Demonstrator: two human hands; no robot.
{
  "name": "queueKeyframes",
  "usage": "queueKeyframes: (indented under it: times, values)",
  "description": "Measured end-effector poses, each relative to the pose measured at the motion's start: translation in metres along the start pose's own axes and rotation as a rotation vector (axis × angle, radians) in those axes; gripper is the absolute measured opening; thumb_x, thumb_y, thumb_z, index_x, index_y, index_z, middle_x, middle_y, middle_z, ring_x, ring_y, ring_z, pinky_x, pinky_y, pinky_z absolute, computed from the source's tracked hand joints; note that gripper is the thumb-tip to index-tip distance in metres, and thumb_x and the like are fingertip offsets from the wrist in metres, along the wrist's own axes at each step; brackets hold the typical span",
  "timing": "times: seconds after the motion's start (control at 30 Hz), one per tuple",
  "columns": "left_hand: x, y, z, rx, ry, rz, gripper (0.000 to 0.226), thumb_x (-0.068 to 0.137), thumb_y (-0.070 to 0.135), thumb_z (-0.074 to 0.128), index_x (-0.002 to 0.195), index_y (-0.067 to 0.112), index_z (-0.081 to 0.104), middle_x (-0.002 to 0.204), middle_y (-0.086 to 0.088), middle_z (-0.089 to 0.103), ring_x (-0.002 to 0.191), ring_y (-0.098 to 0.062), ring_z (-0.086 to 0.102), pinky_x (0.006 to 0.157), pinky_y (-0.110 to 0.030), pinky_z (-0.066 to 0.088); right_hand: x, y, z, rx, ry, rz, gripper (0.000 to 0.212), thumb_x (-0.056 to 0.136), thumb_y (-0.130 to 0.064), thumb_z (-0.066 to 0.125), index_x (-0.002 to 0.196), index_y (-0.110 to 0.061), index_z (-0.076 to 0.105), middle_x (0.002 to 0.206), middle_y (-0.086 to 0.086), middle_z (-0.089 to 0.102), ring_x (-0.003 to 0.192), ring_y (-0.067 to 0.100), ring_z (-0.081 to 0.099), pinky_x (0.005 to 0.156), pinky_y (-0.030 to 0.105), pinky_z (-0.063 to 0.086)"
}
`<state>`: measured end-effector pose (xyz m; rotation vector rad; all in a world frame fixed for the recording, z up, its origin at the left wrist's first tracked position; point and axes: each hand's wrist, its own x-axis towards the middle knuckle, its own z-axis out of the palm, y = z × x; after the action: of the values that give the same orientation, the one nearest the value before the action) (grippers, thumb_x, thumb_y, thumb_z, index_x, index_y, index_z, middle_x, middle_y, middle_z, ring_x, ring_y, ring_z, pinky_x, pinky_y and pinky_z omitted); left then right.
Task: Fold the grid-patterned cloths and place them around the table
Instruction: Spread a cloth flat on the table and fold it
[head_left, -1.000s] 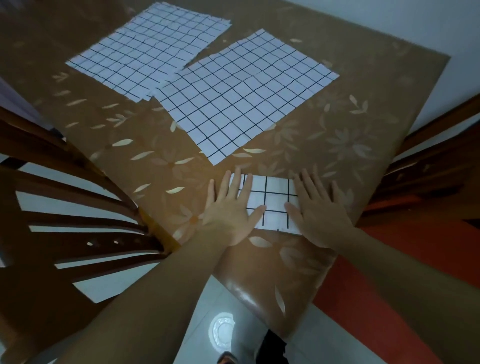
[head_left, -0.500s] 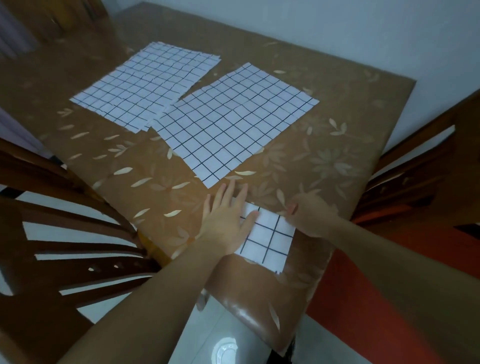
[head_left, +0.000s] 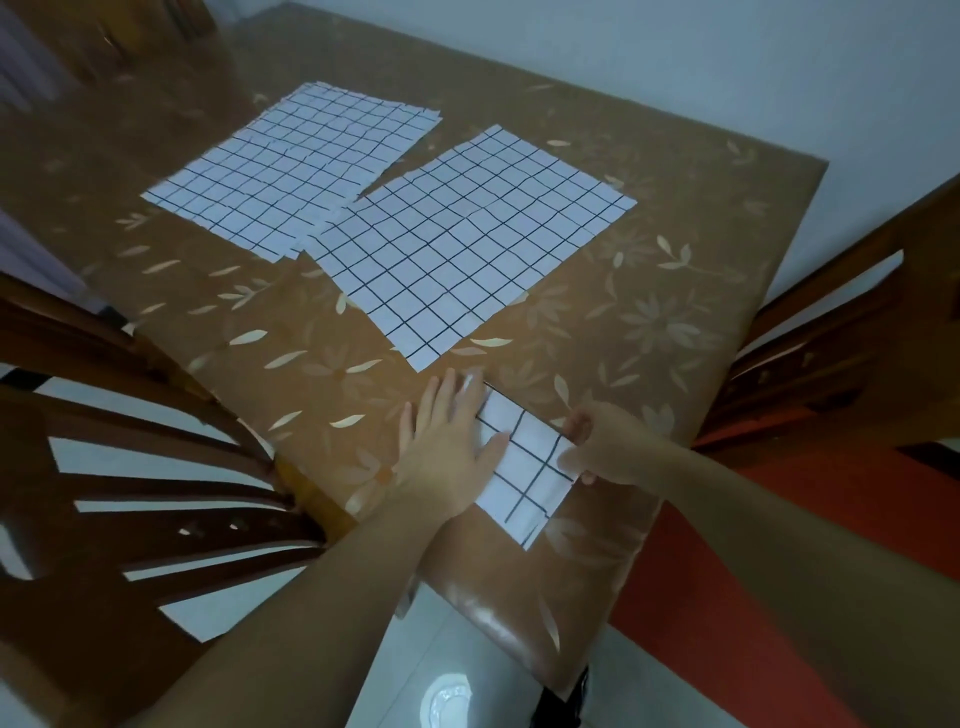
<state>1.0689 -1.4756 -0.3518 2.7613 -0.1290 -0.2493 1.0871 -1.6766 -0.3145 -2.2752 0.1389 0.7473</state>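
We see matt white cloths with black grid lines lying on the table's glossy, smooth plastic cover, beside polished wooden chairs.

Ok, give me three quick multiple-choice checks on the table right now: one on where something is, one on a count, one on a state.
1. Where does the folded cloth lie?
A. At the table's near corner, under the hands
B. At the far edge by the wall
C. On a chair seat

2. How many cloths lie fully unfolded on the table?
A. None
B. Two
C. Four

3. What is the right hand doing?
A. Resting on a chair back
B. Pinching the folded cloth's right edge
C. Pressing flat on an unfolded cloth

Answers:
1 A: it sits by the near corner, with the left hand flat on its left part.
2 B: the left unfolded cloth and the right unfolded cloth lie spread further back.
3 B: its fingers close on that edge.
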Motion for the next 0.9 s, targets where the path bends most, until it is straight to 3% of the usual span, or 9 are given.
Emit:
queueKeyframes:
  times: [0.07, 0.13, 0.23, 0.33, 0.47, 0.53, 0.63, 0.73, 0.9]
  values:
    - [0.003, 0.002, -0.006, -0.071, 0.045, -0.015, 0.073, 0.095, 0.061, 0.036, 0.154, 0.035, 0.003, 0.164, 0.006, -0.002, 0.149, -0.012, -0.009, 0.121, -0.045, -0.001, -0.007, 0.0, -0.007, 0.11, -0.103, 0.037, 0.02, 0.082, -0.008, 0.069, 0.082, -0.027, 0.061, 0.051, -0.005, 0.063, 0.042, 0.005, 0.054, 0.045, 0.021, 0.038]
    - [0.008, 0.008, -0.011, -0.149, 0.075, -0.033, 0.076, 0.094, 0.058, 0.044, 0.155, 0.029, 0.009, 0.163, 0.004, 0.005, 0.149, -0.013, -0.003, 0.121, -0.044, 0.005, -0.01, 0.002, -0.015, 0.187, -0.114, 0.05, 0.007, 0.089, -0.01, 0.064, 0.091, -0.017, 0.066, 0.044, -0.005, 0.061, 0.041, 0.004, 0.055, 0.049, 0.022, 0.041]
    - [0.017, 0.022, -0.016, -0.458, 0.168, -0.115, 0.078, 0.088, 0.049, 0.062, 0.151, 0.021, 0.025, 0.155, 0.001, 0.03, 0.145, -0.019, 0.018, 0.118, -0.041, 0.02, -0.011, 0.008, -0.03, 0.427, 0.043, 0.011, 0.011, 0.093, -0.01, 0.06, 0.102, -0.006, 0.066, 0.058, -0.003, 0.069, 0.055, 0.011, 0.066, 0.048, 0.021, 0.045]
    - [0.028, 0.043, -0.013, -0.638, 0.204, -0.18, 0.073, 0.082, 0.056, 0.065, 0.143, 0.025, 0.039, 0.133, 0.007, 0.054, 0.129, -0.019, 0.045, 0.107, -0.037, 0.037, -0.014, 0.019, -0.048, 0.827, 0.21, 0.036, 0.015, 0.095, -0.009, 0.057, 0.108, -0.005, 0.063, 0.078, 0.003, 0.072, 0.061, 0.014, 0.07, 0.05, 0.023, 0.052]
    - [0.05, 0.085, -0.006, -1.016, -0.122, -0.352, 0.07, 0.083, 0.054, 0.066, 0.139, 0.017, 0.045, 0.111, 0.0, 0.069, 0.1, -0.018, 0.066, 0.09, -0.034, 0.053, -0.018, 0.039, -0.056, 1.149, 0.236, 0.129, 0.02, 0.098, -0.01, 0.05, 0.117, -0.011, 0.056, 0.102, 0.007, 0.069, 0.082, 0.017, 0.07, 0.067, 0.028, 0.052]
    - [0.059, 0.105, -0.004, -1.182, -0.29, -0.446, 0.055, 0.087, 0.045, 0.067, 0.127, 0.01, 0.056, 0.097, -0.005, 0.073, 0.079, -0.017, 0.069, 0.073, -0.033, 0.058, -0.017, 0.051, -0.056, 1.218, 0.255, 0.162, 0.023, 0.099, -0.008, 0.047, 0.121, -0.008, 0.054, 0.107, 0.01, 0.068, 0.086, 0.019, 0.069, 0.069, 0.03, 0.053]
    - [0.072, 0.13, -0.002, -1.216, -0.441, -0.506, 0.042, 0.092, 0.044, 0.062, 0.118, 0.011, 0.062, 0.102, -0.009, 0.073, 0.076, -0.018, 0.072, 0.06, -0.029, 0.058, -0.013, 0.069, -0.057, 1.252, 0.334, 0.181, 0.026, 0.1, -0.008, 0.045, 0.124, -0.005, 0.053, 0.112, 0.014, 0.067, 0.087, 0.021, 0.07, 0.07, 0.03, 0.055]
    - [0.092, 0.148, 0.002, -1.234, -0.475, -0.456, 0.049, 0.091, 0.053, 0.058, 0.119, 0.014, 0.063, 0.104, -0.01, 0.074, 0.081, -0.022, 0.074, 0.062, -0.03, 0.059, -0.001, 0.081, -0.066, 1.255, 0.415, 0.185, 0.023, 0.101, -0.009, 0.045, 0.122, -0.007, 0.053, 0.11, 0.013, 0.067, 0.088, 0.021, 0.07, 0.071, 0.031, 0.056]
    - [0.141, 0.178, 0.013, -1.17, -0.247, -0.447, 0.051, 0.091, 0.006, 0.065, 0.137, 0.006, 0.046, 0.099, -0.01, 0.07, 0.069, -0.015, 0.072, 0.062, -0.027, 0.061, 0.035, 0.083, -0.104, 1.261, 0.492, 0.207, 0.019, 0.099, -0.008, 0.045, 0.117, -0.007, 0.053, 0.097, 0.007, 0.066, 0.083, 0.02, 0.069, 0.068, 0.032, 0.057]
